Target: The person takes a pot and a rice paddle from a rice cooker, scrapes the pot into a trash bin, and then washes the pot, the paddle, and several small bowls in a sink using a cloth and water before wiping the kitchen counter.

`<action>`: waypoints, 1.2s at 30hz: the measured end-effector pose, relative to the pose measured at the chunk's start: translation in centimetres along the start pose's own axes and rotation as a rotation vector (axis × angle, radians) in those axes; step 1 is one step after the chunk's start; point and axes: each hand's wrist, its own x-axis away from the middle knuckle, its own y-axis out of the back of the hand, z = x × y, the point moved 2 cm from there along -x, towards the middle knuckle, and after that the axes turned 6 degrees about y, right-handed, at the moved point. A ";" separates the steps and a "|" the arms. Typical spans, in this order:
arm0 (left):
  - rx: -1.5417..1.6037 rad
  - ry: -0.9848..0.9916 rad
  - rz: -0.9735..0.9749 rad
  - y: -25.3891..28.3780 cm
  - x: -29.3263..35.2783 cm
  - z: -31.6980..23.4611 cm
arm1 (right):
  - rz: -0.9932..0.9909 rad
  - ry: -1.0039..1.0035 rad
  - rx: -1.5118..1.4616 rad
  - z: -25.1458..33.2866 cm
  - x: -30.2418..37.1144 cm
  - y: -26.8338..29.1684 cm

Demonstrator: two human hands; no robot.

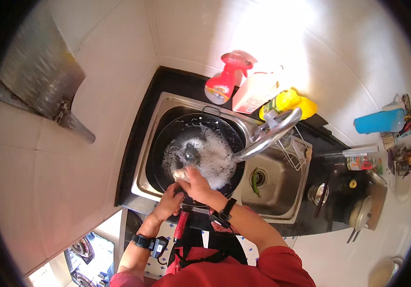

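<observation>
A large black wok (155,158) sits in the left basin of a steel sink (141,182). White foam (210,165) and water fill much of it. Its red handle (181,225) points toward me, and a small loop handle (211,110) is on the far side. Over the wok's near part, my right hand (196,185) is closed on a pale, sponge-like lump (180,175). My left hand (169,203) is at the near rim, just left of the right one. Its fingers are curled round something dark that I cannot make out.
A curved tap (275,136) reaches over the sink. Behind stand a red spray bottle (222,83), a pink bottle (253,93) and a yellow bottle (282,103). A green chilli (254,182) lies in the right basin. Further right are a wire rack (294,155) and a metal bowl (316,193).
</observation>
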 end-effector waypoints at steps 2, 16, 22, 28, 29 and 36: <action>-0.142 -0.061 -0.067 0.0 -0.4 1.4 | 0.015 -0.042 0.060 -1.9 -0.8 -0.1; -1.102 -0.404 -0.481 0.2 9.6 0.4 | 0.018 -0.296 0.302 -11.7 -2.7 2.7; -1.369 -0.498 -0.585 0.5 10.7 1.1 | -0.252 -0.590 -0.790 -3.9 1.1 5.8; -1.428 -0.597 -0.663 0.7 10.3 1.4 | -0.329 -0.531 -0.847 0.6 4.3 4.2; -1.446 -0.597 -0.676 0.7 9.9 1.6 | -0.344 -0.453 -0.821 1.6 4.7 3.7; -1.628 -0.616 -0.716 -0.6 7.6 1.9 | -0.111 -0.193 -0.007 2.7 2.5 0.7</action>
